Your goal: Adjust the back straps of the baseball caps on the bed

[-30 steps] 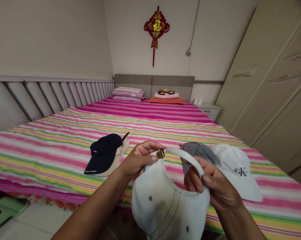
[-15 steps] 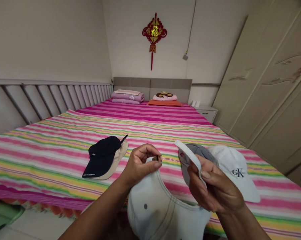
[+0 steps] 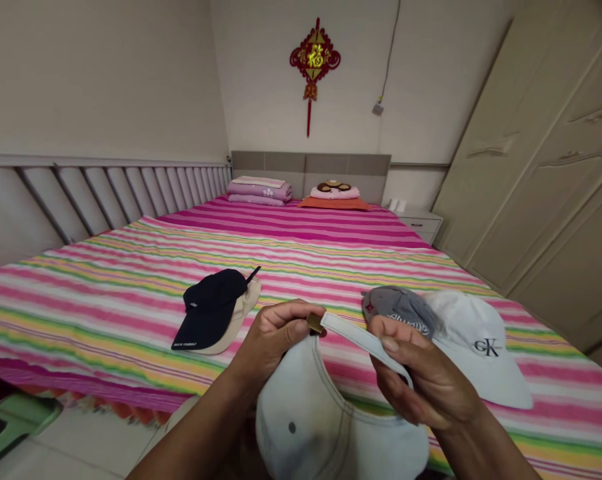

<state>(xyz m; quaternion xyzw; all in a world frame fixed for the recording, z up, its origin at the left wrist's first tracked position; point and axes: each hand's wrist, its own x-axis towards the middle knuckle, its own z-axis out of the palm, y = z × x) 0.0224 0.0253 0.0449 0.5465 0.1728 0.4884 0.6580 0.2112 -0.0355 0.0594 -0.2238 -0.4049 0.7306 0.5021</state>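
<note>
A pale blue baseball cap (image 3: 301,413) is held close to me, its back opening turned up. My left hand (image 3: 275,337) pinches the brass buckle (image 3: 315,325) at one side of that opening. Between thumb and fingers my right hand (image 3: 421,370) grips the cap's strap (image 3: 355,337), and the strap's tip meets the buckle. Whether the tip has passed into the buckle I cannot tell. Beyond my right hand lie a grey cap (image 3: 398,307) and a white cap (image 3: 481,340) with "CK"-like letters. To the left, a navy cap (image 3: 213,307) rests over a beige cap (image 3: 231,330).
The caps lie on a striped bedspread (image 3: 131,287). Folded purple bedding (image 3: 261,192) and a pink pillow (image 3: 335,193) sit by the headboard (image 3: 345,172). A rail (image 3: 105,193) runs along the left, a wardrobe (image 3: 541,173) stands right, and a green stool (image 3: 21,420) is low left.
My right hand has brought the strap's tip left and down to the buckle. The strap was upright and apart from it before. More of the grey cap now shows.
</note>
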